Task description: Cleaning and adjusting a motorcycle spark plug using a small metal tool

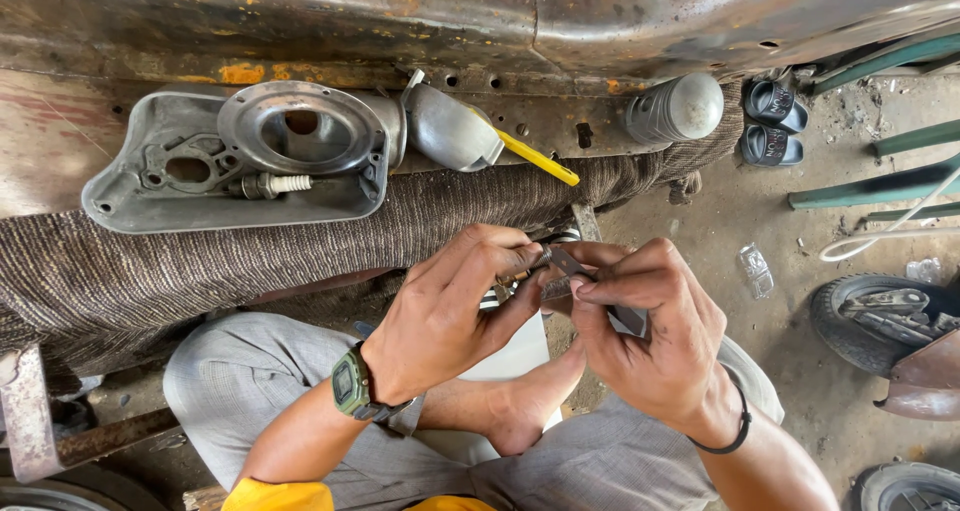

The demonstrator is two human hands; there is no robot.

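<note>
Person sits low, knees up, both hands working close over the lap. Left hand is closed, pinching a small metal part between thumb and fingertips; the part is mostly hidden, can't tell exactly what it is. Right hand is closed around a thin flat metal tool, gripped along its body, tip touching the part right at the left fingertips.

Handling, my read: the part is small, rigid and light, probably oily or gritty, so slippery. A pinch grip on its sides looks right; it's easy to drop into the lap or the dirt. The tool is stiff with a thin edge; a slip would go straight at the left thumb.

Edges and room: a third hand comes up from below between the knees, just under the work, so there's little clearance downward. Ahead, a ribbed brown cloth drapes over a ledge. On it sits a grey cast cover holding a round flange and a spark plug, plus a yellow-handled tool and a ribbed grey cylinder further right. Rusty body panel above. To the right, open concrete floor, sandals and a tyre well apart. Free room is mainly sideways right.
</note>
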